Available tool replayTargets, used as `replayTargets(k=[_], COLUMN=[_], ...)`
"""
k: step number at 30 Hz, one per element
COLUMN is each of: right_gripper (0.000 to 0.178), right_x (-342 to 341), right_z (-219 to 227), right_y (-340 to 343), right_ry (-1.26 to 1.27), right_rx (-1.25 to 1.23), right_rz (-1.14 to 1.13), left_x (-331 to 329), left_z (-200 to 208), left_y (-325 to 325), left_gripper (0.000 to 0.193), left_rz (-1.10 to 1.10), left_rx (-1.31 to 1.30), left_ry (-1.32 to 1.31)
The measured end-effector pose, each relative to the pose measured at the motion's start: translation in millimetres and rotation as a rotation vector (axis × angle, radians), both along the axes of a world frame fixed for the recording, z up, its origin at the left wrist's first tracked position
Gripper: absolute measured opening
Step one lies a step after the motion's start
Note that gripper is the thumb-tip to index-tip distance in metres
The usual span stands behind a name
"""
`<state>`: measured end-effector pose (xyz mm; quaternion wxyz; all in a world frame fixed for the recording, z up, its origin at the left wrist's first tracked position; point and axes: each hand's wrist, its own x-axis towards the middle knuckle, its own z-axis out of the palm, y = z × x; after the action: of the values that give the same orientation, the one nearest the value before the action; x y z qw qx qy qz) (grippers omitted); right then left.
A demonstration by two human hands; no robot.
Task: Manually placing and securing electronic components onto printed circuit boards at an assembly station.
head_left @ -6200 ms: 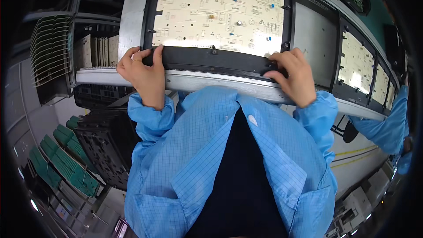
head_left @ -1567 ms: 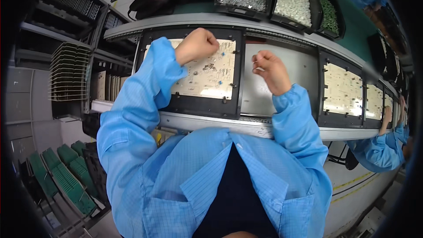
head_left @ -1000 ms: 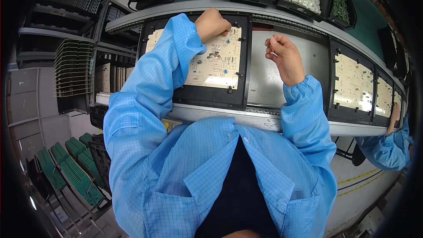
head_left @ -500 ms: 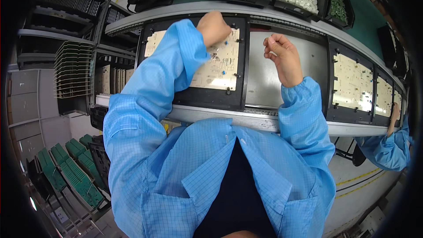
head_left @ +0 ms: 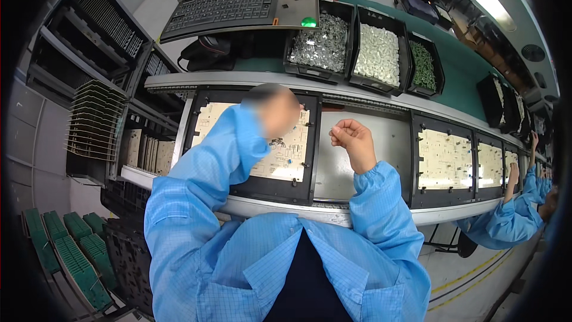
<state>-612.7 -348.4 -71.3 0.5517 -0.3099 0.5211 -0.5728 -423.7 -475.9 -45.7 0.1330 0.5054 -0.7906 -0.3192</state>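
My left hand [head_left: 279, 113] is over the far right part of a cream circuit board [head_left: 289, 168]. Blur smears its fingers, so I cannot see whether they hold anything. The board lies flat in a black frame [head_left: 311, 167], with small blue and dark parts on it. To the right, my right hand [head_left: 356, 146] hovers above a grey metal surface [head_left: 381, 134], its fingers curled and the thumb pressed to the fingertips. Whatever may be in that pinch is too small to make out. Both arms wear blue checked sleeves.
Beyond the rail stand black bins of clear parts [head_left: 322, 42], white parts [head_left: 376, 56] and green parts [head_left: 422, 65]. A keyboard [head_left: 220, 9] is at the far left. More framed boards [head_left: 444, 158] sit rightward, near a co-worker's arm [head_left: 511, 182]. Racked boards [head_left: 92, 122] stand left.
The view has tilted up, so the bench sits lower in the picture and the keyboard shows. Both hands keep nearly the same places over the board and metal surface.
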Motion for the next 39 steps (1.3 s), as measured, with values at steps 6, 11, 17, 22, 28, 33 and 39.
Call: replayTargets(k=[6,11,17,22,28,33,39], right_gripper=[0.011,0.012,0.015,0.021,0.028,0.030,0.030], right_x=[-7.7,8.5,36.8,43.5,47.8,51.9,53.0], right_z=[-9.8,3.8,11.4,0.2,-3.3,5.6,3.2], right_y=[-8.4,-25.7,-61.8,-77.5,-88.3,-91.9,-102.8], right_ry=[0.101,0.371,0.655,0.910,0.981,0.944,1.198], right_rx=[0.001,-0.034,0.058,0.063,0.081,0.193,0.207], right_rz=[0.002,0.059,0.105,0.090,0.052,0.012,0.069], left_x=[61.2,106.6,121.5,130.4,132.5,134.1,131.8], left_z=[40.5,32.5,10.6,5.1,2.9,-1.4,-4.5], left_y=[28.1,36.0,32.9,35.3,39.6,39.1,41.9], left_gripper=[0.025,0.033,0.030,0.030,0.028,0.030,0.028], left_rz=[-0.079,0.045,0.246,0.283,0.274,0.213,0.201], left_rx=[0.297,0.473,0.496,0.489,0.485,0.467,0.390], left_ry=[0.494,0.844,1.042,1.080,1.065,1.039,0.991])
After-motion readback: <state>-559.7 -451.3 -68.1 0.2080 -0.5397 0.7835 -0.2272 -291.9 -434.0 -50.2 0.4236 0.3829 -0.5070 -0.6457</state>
